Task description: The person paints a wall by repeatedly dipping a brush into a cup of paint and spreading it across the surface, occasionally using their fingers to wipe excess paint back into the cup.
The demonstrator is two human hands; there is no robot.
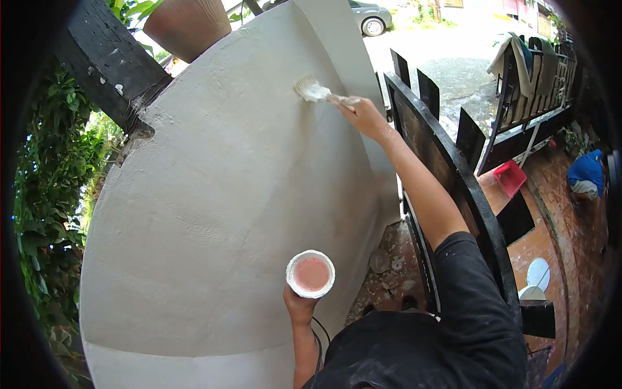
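Note:
My right hand (364, 118) grips the handle of a paintbrush (314, 89), its bristles against the upper part of a pale wall (194, 214). White paint coats the brush near the bristles and part of the handle. Lower down, my left hand (300, 306) is closed around a white paint cup (291, 275) with pinkish liquid inside. The cup is upright in front of the wall, and its rim is smeared with white. Some fingers of the left hand are hidden behind the cup.
A black metal gate (447, 152) stands close along my right arm. Beyond it are a red dustpan-like object (510, 177), a white round lid (538, 273) and a railing with cloths (518, 61). A clay pot (188, 27) sits above the wall's edge; leafy plants (48, 194) grow at left.

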